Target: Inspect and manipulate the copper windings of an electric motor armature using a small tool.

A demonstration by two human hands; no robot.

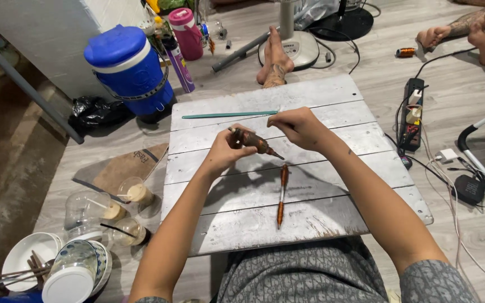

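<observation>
Brown tool (pixel 252 141), stubby, tapering to a dark tip at lower right, held over the middle of the grey board (pixel 332 202). Left hand (pixel 224 152) wraps its fingers around the thick back end, grip pressed together on the tool. Right hand (pixel 297 125) sits just beside it to the upper right, fingers curled into a loose fist near the tool's front; whether it pinches anything cannot be told, fingertips hidden. Both forearms come up from the bottom edge over grey patterned shorts (pixel 310 278). Just below the tool tip a thin orange-brown pen (pixel 282 194) lies lengthwise on the board, apart from both hands. A long teal stick (pixel 229 115) lies flat near the board's far edge, close to the right hand. Left of the board: brown paper bag (pixel 120 168), plastic cups (pixel 136 192) with pale drink, stacked bowls (pixel 35 255) with chopsticks. Far left, blue cooler jug (pixel 127 67), pink bottle (pixel 188 31) behind it. Beyond the board a bare foot (pixel 275 59) by a fan base (pixel 298 47). Right side: black power strip (pixel 411 115) with cables, another person's feet (pixel 467 31) top right.
</observation>
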